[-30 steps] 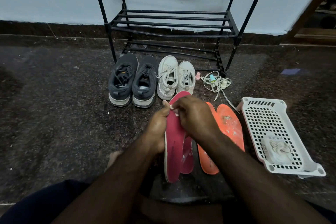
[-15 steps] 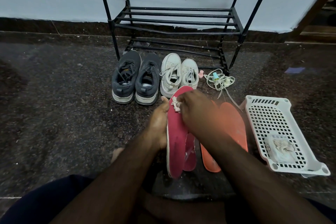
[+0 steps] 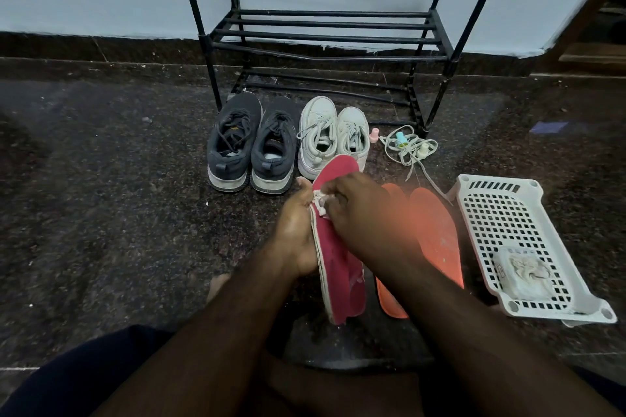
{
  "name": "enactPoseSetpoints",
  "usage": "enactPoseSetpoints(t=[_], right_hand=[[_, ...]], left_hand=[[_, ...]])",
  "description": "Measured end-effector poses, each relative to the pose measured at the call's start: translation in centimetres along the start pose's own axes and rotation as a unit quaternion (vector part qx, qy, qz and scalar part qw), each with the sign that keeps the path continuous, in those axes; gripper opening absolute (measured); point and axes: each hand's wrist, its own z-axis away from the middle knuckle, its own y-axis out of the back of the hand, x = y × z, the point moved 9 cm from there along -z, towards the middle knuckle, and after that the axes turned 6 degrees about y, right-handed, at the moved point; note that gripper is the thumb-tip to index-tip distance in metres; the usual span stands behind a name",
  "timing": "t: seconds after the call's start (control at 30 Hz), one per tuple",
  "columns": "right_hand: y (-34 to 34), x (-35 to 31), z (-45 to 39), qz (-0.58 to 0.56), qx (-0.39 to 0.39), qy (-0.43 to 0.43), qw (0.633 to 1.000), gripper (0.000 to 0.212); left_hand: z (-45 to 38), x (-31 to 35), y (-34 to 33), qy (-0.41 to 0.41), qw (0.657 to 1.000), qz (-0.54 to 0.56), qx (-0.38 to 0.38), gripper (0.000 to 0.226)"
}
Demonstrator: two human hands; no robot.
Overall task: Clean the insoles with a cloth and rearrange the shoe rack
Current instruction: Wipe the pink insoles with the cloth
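Dark speckled floor (image 3: 101, 213) carries a black shoe rack (image 3: 325, 34) by the wall. Left hand (image 3: 294, 230) grips a red insole (image 3: 335, 247) upright on edge above the floor's near middle; right hand (image 3: 362, 213) pinches a pale cloth (image 3: 320, 203) against it.

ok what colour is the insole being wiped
Pinkish red insole with a pale edge, seen in the head view.

Dark speckled floor (image 3: 101, 213): shoe rack (image 3: 325, 37), dark sneakers (image 3: 252, 142), white sneakers (image 3: 333, 135), orange insoles (image 3: 437, 240), basket (image 3: 528, 247).
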Motion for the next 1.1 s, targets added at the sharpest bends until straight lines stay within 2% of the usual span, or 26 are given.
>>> enactPoseSetpoints(t=[0.07,0.23,0.3,0.33,0.4,0.47,0.5,0.6,0.67,0.87,1.0,1.1], right_hand=[[-0.5,-0.3,0.3,0.010,0.003,0.001,1.000,0.013],[-2.4,0.0,1.0,-0.027,-0.156,-0.050,0.986,0.016],[-2.4,0.2,1.1,-0.052,-0.189,-0.052,0.979,0.016],[-1.9,0.5,0.9,-0.077,-0.178,-0.061,0.979,0.017],[0.2,1.5,0.0,-0.113,-0.087,-0.082,0.986,0.020],[2.4,1.7,-0.9,-0.075,0.021,-0.052,0.996,0.025],[2.7,1.3,-1.2,-0.053,0.044,-0.022,0.997,0.026],[1.0,-0.3,-0.9,0.005,0.021,0.064,0.998,0.023],[0.9,-0.3,-0.7,0.046,0.018,0.085,0.995,0.031],[3.0,2.3,-1.4,0.067,0.079,0.011,0.995,0.028],[1.3,-0.3,-0.4,0.036,0.032,0.066,0.997,0.029],[2.0,1.2,-1.2,0.074,0.043,0.051,0.995,0.024]], left_hand=[[0.1,0.1,0.0,0.003,1.000,-0.005,-0.004,0.082],[-0.1,0.4,0.6,-0.005,0.999,-0.015,0.027,0.082],[-0.2,0.5,0.7,-0.008,0.999,-0.016,0.037,0.079],[-0.1,0.5,0.5,-0.006,0.999,-0.014,0.035,0.077],[0.1,0.5,0.0,-0.003,0.999,-0.023,0.025,0.066],[0.2,0.3,-0.5,-0.003,1.000,-0.028,-0.001,0.057],[0.2,0.0,-0.8,-0.004,0.999,-0.031,-0.010,0.057],[0.0,-0.8,-1.2,0.004,1.000,-0.017,-0.020,0.052],[0.1,-1.0,-1.5,0.006,0.999,-0.037,-0.018,0.049],[-0.1,-1.1,-0.8,0.009,0.994,-0.109,0.011,0.058],[-0.1,-1.2,-1.1,0.013,0.997,-0.076,-0.014,0.049],[-0.1,-0.9,-0.9,0.011,0.995,-0.101,-0.015,0.047]])
